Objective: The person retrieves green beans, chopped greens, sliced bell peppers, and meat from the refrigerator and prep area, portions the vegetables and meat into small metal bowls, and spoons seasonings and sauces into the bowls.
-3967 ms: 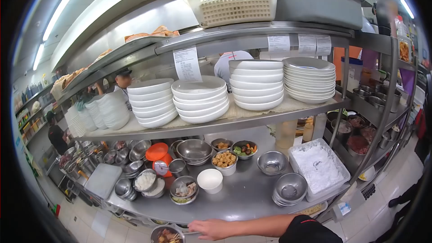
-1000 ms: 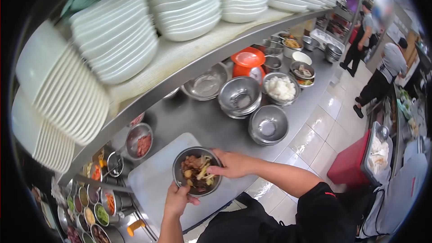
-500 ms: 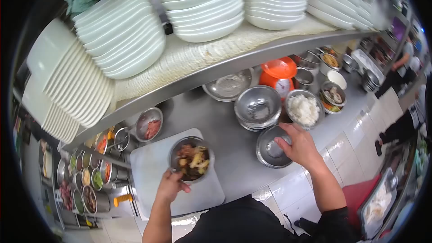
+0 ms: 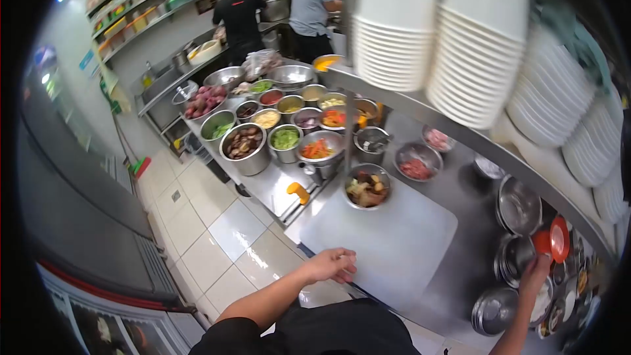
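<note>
My left hand point(image 4: 334, 265) is over the near edge of the white cutting board point(image 4: 401, 236), empty, its fingers loosely bent and apart. At the board's far edge stands a metal bowl of mixed food point(image 4: 367, 186), away from both hands. My right hand point(image 4: 537, 271) is at the right, beside stacked metal bowls point(image 4: 514, 258) and partly over a bowl of rice point(image 4: 543, 301). Its fingertips are blurred, and whether they grip a rim is unclear. Another stack of metal bowls point(image 4: 494, 311) sits nearer to me.
Metal pots of cut vegetables point(image 4: 284, 139) and mushrooms point(image 4: 243, 146) stand at the back left. A bowl of raw meat point(image 4: 417, 163) is behind the board. White bowls point(image 4: 394, 39) fill the overhead shelf point(image 4: 460, 138). An orange scale point(image 4: 559, 240) stands right. Two people are in the background.
My view has swung left towards the vegetable pots. The food bowl now rests at the board's far edge, and my left hand has let go of it. My right hand has left the nearer bowl stack.
</note>
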Tool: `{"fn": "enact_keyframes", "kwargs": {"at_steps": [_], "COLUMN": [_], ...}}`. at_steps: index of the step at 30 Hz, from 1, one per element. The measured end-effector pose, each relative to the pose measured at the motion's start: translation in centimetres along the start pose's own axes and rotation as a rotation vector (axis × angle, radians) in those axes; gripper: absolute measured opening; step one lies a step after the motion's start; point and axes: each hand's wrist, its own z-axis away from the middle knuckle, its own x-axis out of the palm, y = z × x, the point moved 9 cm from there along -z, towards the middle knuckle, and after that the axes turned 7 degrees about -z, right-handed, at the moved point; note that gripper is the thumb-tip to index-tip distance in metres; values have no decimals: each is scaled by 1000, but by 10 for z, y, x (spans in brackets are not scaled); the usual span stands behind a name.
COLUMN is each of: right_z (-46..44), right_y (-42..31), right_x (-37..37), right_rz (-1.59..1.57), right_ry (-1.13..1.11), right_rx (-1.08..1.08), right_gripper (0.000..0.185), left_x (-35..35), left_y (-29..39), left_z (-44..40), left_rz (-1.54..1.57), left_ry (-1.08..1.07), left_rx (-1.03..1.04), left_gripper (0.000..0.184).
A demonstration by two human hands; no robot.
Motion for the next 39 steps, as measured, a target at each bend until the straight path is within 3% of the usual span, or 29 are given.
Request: {"fn": "enact_keyframes", "kwargs": {"at_steps": [1, 5, 6, 9, 11, 13, 15, 18, 19, 21, 22, 24, 29, 35, 38, 39], "right_z": [-8, -19, -17, 13, 52, 97, 156, 265, 286, 318, 323, 320, 284, 203, 184, 178], "right_y": [-28, -201, -278, -466, -605, -727, -823, -918, -944, -986, -1000, -1026, -1077, -1154, -1186, -1196], "right_x": [-12, -23, -30, -7, 16, 54, 118, 212, 232, 271, 298, 346, 455, 516, 605, 627], "right_rz": [-52, -281, -276, -498, -574, -710, -768, -616, -637, -670, -615, -587, -600, -688, -722, -710], "right_ry": [68, -61, -3, -172, -231, -432, -670, -1095, -1132, -1202, -1243, -1220, -1230, -1186, -1042, -1135], "right_rx": [-22, -104, -395, -702, -1062, -1258, -1422, -1642, -1622, -1551, -1481, -1348, -954, -415, -372, -218], "right_gripper": [11, 7, 9, 21, 29, 26, 28, 43, 47, 55, 65, 67, 70, 73, 74, 73], "left_x": [-7, -38, -49, -111, -176, -244, -322, -421, -442, -463, -472, -496, -571, -688, -752, -774], "left_y": [-6, -12, -12, 2, -10, -55, -132, -251, -281, -354, -387, -422, -426, -387, -373, -368], "left_z": [8, 40, 51, 103, 139, 159, 150, 194, 228, 266, 279, 308, 315, 223, 174, 159], "left_rz": [-8, -33, -24, 168, 417, 601, 825, 956, 998, 1109, 1123, 1077, 1087, 992, 933, 940], "left_ry": [-11, -166, -227, -259, -160, -51, 60, 677, 892, 1066, 1080, 1145, 1089, 790, 752, 738], "left_rx": [12, 173, 223, 425, 528, 543, 401, 310, 276, 128, 74, 16, -152, -172, -226, -198], "left_gripper": [56, 57, 58, 66, 69, 75, 71, 62, 62, 66, 67, 63, 62, 61, 62, 68]}}
